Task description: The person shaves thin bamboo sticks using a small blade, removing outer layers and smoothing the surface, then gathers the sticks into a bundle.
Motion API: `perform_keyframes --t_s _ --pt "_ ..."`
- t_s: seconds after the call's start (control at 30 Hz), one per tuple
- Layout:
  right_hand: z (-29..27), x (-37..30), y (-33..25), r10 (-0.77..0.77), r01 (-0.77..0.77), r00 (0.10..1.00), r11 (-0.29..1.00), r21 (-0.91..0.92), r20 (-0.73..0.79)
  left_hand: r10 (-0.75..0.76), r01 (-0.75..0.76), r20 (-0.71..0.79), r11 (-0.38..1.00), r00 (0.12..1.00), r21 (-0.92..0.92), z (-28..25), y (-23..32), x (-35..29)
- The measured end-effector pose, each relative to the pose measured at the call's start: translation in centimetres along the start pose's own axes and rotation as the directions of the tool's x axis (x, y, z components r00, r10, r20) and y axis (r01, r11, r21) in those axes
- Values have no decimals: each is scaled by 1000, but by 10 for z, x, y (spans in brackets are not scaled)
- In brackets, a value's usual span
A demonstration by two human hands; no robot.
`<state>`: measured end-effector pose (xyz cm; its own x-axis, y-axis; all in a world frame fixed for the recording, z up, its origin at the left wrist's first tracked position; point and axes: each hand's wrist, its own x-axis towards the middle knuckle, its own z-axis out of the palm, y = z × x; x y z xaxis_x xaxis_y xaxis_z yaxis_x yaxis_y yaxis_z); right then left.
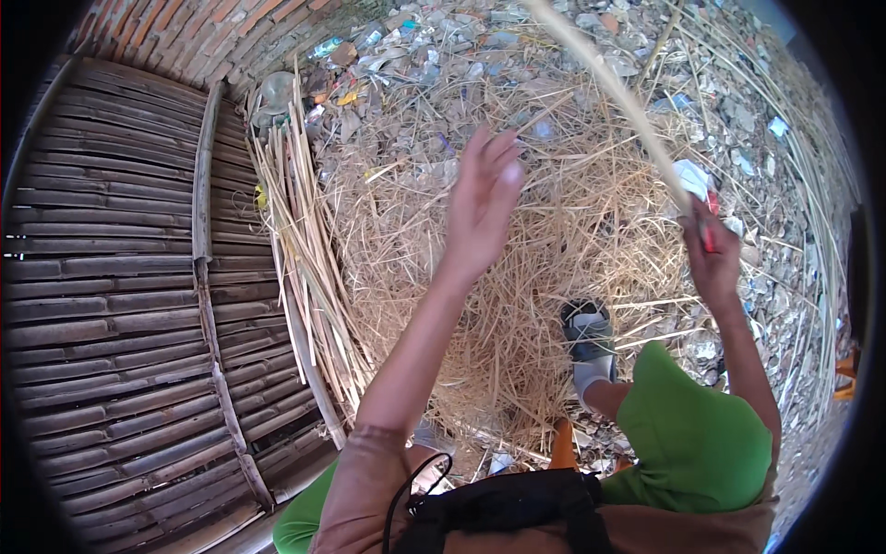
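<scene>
My left hand (482, 198) is raised over the shavings with its fingers partly spread and nothing in them. Off to the right, my right hand (712, 257) is closed around the near end of a long pale bamboo strip (637, 120). The strip slants up and away to the far edge of the view, smeared by motion. A small red object (709, 238) shows at the same hand; its kind is not clear. Below both hands lies a thick heap of straw-coloured shavings (517, 314).
On the left stands a bamboo slat panel (111, 305), with a bundle of split bamboo strips (309, 258) alongside it. A brick wall (198, 42) rises behind. Litter and rubble (443, 65) cover the far ground. More long strips (784, 120) lie at the right. My sandalled foot (591, 342) rests by the heap.
</scene>
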<state>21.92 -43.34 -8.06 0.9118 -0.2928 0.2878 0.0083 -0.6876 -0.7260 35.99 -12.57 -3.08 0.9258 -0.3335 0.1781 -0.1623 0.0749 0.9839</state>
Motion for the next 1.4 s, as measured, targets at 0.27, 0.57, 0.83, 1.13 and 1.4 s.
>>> perform_keyframes --t_s 0.27,0.57,0.83,1.13,1.4 --pt "11 26 -58 -259 248 961 963 107 102 132 -190 -222 946 966 -262 33 57 91" --pt "-17 10 -2 74 -85 993 989 123 88 339 -157 -583 927 739 339 -195 90 111" --pt "-15 -5 31 115 -128 987 985 113 112 421 558 -517 32 745 829 -405 -2 -47" --pt "-20 -16 47 230 -238 965 970 47 129 160 -76 -33 629 986 773 -144 -175 75" --pt "-30 -24 58 243 -250 960 967 40 137 -147 21 37 373 988 928 8 -273 149"
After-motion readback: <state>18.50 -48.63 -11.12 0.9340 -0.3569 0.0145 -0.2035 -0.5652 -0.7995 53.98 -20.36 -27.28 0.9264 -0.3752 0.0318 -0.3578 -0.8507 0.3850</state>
